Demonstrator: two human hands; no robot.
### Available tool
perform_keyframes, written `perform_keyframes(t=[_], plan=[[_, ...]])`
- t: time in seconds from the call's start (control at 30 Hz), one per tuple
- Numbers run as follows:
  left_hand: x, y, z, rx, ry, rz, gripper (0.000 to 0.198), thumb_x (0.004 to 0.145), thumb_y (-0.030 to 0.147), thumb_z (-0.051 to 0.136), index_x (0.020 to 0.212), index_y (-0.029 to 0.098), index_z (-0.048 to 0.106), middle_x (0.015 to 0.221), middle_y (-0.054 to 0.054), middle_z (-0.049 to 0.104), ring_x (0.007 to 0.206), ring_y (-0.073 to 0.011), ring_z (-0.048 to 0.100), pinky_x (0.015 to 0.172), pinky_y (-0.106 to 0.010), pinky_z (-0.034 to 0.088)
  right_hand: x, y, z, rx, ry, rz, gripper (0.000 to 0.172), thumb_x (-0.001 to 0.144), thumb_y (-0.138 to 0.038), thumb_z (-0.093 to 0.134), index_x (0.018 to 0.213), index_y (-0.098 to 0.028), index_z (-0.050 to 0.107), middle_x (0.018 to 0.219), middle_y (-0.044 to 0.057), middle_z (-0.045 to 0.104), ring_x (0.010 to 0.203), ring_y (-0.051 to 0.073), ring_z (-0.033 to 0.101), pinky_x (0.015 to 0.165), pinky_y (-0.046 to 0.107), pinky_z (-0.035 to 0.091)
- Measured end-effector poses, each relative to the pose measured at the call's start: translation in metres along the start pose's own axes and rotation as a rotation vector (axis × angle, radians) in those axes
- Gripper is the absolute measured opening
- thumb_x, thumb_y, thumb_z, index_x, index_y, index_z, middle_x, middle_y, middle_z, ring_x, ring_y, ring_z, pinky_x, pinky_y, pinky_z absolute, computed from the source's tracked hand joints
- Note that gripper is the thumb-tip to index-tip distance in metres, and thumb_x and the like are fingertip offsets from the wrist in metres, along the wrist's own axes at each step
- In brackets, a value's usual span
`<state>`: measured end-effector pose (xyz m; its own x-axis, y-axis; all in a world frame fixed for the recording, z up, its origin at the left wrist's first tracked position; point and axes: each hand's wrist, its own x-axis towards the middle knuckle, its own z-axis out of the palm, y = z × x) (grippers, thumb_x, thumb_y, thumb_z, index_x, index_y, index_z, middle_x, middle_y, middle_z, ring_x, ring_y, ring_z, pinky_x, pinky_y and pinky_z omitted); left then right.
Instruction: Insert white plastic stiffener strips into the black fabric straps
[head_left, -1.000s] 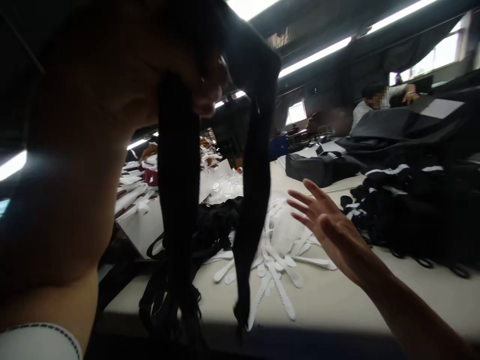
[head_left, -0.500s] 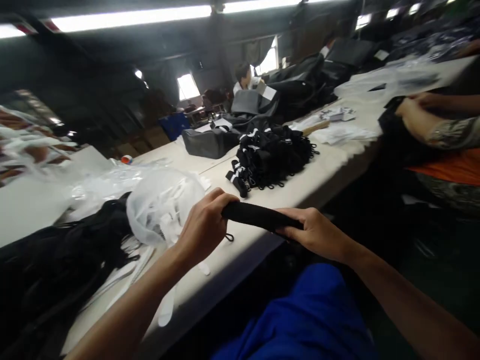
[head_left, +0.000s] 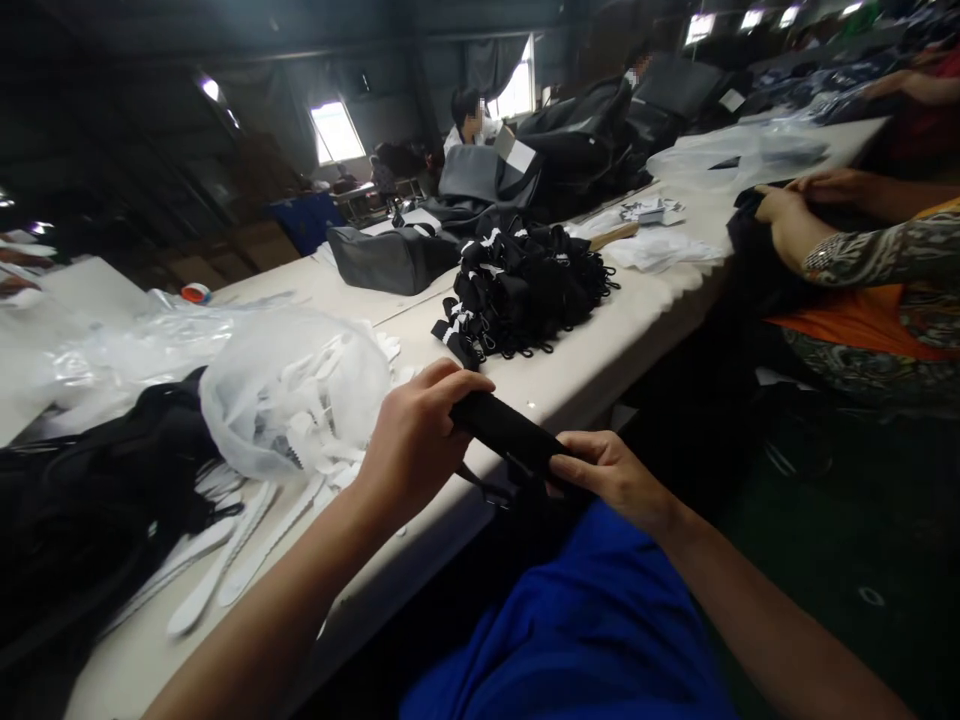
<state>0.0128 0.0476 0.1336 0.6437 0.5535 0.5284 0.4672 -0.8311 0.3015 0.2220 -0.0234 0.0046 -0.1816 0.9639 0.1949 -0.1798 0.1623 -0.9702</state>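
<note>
Head cam, hands point(head_left: 412, 445) point(head_left: 611, 475) on strap point(head_left: 506, 430), bagged strips point(head_left: 300, 430)

Matt black cloth strap point(head_left: 506, 432); glossy plastic bag point(head_left: 292, 395).

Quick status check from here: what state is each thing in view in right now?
Left hand, gripping the black band
Right hand, holding the band's other end
Black band, held across between the hands, thin loop hanging below
Plastic bag, filled with white strips
Loose white strips, lying on the table
Black pile, heaped, white bands showing
Co-worker's hands, on black fabric
</note>
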Motion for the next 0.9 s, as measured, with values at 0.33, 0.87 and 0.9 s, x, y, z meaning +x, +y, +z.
perform_keyframes(t=[0.33, 0.87, 0.9], plan=[[0.013, 0.005, -0.006, 0.045, 0.148, 0.030, 0.039, 0.070, -0.001, 0.049, 0.099, 0.014, 0.072, 0.096, -0.002, 0.073, 0.086, -0.0130, 0.067, 0.079, -0.019, 0.047, 0.036, 0.019, 0.031, -0.182, 0.094, -0.293, 0.090, 0.064, -0.046, 0.089, 0.142, -0.030, 0.047, 0.128, 0.005, 0.054, 0.098, 0.016, 0.055, 0.085, 0.028, 0.048], [0.021, -0.007, -0.017, 0.082, 0.206, -0.265, 0.047, 0.064, 0.002, 0.047, 0.097, 0.021, 0.075, 0.087, 0.001, 0.074, 0.079, -0.0203, 0.067, 0.072, -0.028, 0.046, 0.064, 0.025, 0.034, -0.273, 0.044, -0.077, 0.032, 0.076, -0.030, 0.074, 0.103, -0.014, 0.071, 0.089, 0.002, 0.062, 0.080, 0.013, 0.054, 0.074, 0.026, 0.041], [0.018, -0.007, -0.017, 0.084, 0.213, -0.253, 0.048, 0.063, 0.002, 0.047, 0.098, 0.022, 0.074, 0.088, 0.002, 0.074, 0.080, -0.0200, 0.067, 0.073, -0.028, 0.046, 0.067, 0.024, 0.032, -0.381, 0.125, -0.132, 0.024, 0.078, -0.026, 0.068, 0.099, -0.014, 0.072, 0.088, 0.002, 0.062, 0.079, 0.013, 0.054, 0.073, 0.027, 0.040]])
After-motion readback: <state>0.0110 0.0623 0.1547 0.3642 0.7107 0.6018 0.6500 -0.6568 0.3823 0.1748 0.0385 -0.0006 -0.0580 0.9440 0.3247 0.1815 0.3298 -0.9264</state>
